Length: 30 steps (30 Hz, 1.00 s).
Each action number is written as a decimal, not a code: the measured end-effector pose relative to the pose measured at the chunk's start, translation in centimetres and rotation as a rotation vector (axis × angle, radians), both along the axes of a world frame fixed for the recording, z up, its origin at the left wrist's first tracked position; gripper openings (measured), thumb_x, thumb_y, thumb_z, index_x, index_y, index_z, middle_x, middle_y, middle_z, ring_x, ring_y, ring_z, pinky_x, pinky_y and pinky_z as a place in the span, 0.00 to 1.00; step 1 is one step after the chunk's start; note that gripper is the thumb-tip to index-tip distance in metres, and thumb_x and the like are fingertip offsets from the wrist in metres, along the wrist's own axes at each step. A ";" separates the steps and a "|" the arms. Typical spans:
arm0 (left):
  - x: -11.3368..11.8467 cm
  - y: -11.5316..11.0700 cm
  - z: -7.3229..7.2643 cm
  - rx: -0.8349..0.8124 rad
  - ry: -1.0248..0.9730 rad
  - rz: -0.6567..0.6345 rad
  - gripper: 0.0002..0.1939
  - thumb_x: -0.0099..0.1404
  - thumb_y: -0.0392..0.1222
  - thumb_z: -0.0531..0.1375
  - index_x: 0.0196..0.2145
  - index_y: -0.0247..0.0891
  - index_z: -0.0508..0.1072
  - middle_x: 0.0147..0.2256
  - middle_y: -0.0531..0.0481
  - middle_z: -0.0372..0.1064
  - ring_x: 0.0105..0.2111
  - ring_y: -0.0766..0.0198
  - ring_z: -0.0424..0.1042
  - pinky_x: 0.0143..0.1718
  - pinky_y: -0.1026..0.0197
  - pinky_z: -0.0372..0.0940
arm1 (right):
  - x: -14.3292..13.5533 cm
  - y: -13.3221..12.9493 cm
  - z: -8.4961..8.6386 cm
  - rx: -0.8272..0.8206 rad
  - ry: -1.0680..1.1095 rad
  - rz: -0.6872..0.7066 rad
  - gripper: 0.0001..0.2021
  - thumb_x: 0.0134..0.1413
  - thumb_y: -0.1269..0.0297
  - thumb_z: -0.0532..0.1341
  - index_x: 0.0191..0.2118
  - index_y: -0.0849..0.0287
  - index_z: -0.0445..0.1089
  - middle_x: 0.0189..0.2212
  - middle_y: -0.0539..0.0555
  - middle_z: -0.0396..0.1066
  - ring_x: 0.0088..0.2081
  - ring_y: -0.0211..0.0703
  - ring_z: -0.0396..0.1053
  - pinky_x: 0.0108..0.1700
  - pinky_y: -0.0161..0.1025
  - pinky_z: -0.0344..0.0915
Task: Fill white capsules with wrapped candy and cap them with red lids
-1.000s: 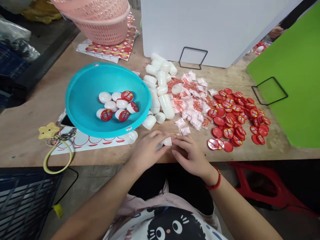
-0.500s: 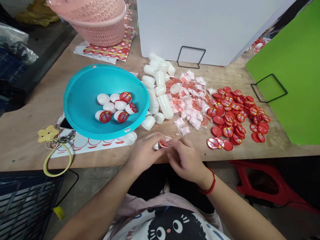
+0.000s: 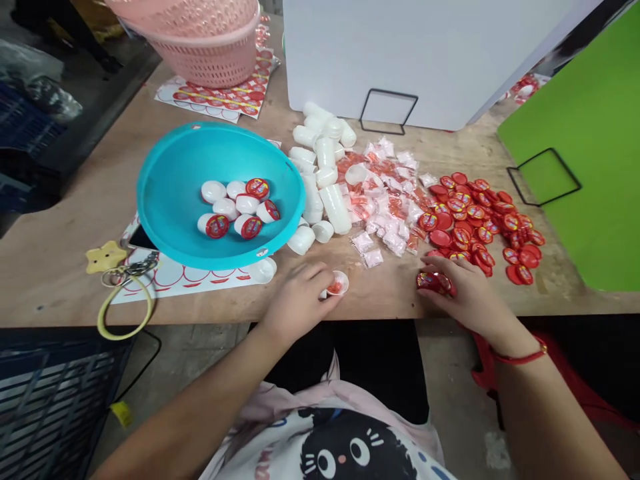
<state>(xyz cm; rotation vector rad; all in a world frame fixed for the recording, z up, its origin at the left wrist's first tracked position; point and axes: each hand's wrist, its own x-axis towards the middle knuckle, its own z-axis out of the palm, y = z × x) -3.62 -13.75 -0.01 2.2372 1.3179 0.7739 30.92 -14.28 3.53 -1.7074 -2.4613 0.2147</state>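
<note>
My left hand (image 3: 305, 293) is closed around a small white plastic cup (image 3: 342, 283), tipped with its mouth toward the right. Something orange-red lies inside the cup. My right hand (image 3: 463, 290) reaches over the near left edge of the lid pile, fingers curled on red lids (image 3: 435, 283) with printed tops; how many it grips is partly hidden. Beyond it spreads the rest of the pile of red lids (image 3: 485, 213). Small clear packets (image 3: 387, 213) with pink and red contents lie left of the lids. White cups (image 3: 334, 208), some stacked, stand beside the packets.
A blue basin (image 3: 175, 173) at left holds several white cups with red lids. Printed sheets (image 3: 190, 283), a yellow ring keychain (image 3: 123, 310) and a phone lie near it. Pink baskets (image 3: 220, 57) stand behind. White (image 3: 420, 53) and green (image 3: 585, 220) boards border the back and right.
My right hand has left the cup and moved right to the lids. My left hand still holds the cup, whose mouth now shows. The view has shifted slightly.
</note>
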 end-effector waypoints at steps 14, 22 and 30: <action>-0.2 -0.2 -0.2 -0.100 -0.020 -0.012 0.06 0.64 0.32 0.64 0.38 0.41 0.73 0.41 0.49 0.73 0.44 0.57 0.73 0.49 0.54 0.70 | -14.4 -1.1 -3.6 0.280 0.532 0.462 0.25 0.63 0.72 0.63 0.63 0.49 0.65 0.55 0.57 0.74 0.57 0.51 0.73 0.58 0.55 0.74; -0.3 0.1 -0.5 -0.184 -0.108 -0.019 0.21 0.61 0.31 0.65 0.50 0.41 0.68 0.49 0.45 0.73 0.52 0.52 0.73 0.54 0.50 0.70 | -15.1 0.0 -2.6 0.212 0.540 0.390 0.20 0.65 0.68 0.63 0.61 0.53 0.67 0.52 0.60 0.75 0.52 0.50 0.75 0.53 0.51 0.76; -4.2 -5.4 0.8 0.117 -0.104 0.117 0.26 0.65 0.29 0.61 0.56 0.51 0.66 0.47 0.48 0.72 0.48 0.55 0.75 0.51 0.49 0.72 | -15.8 0.6 -1.3 0.040 0.442 0.365 0.13 0.68 0.66 0.60 0.54 0.52 0.75 0.49 0.58 0.76 0.49 0.50 0.75 0.51 0.51 0.77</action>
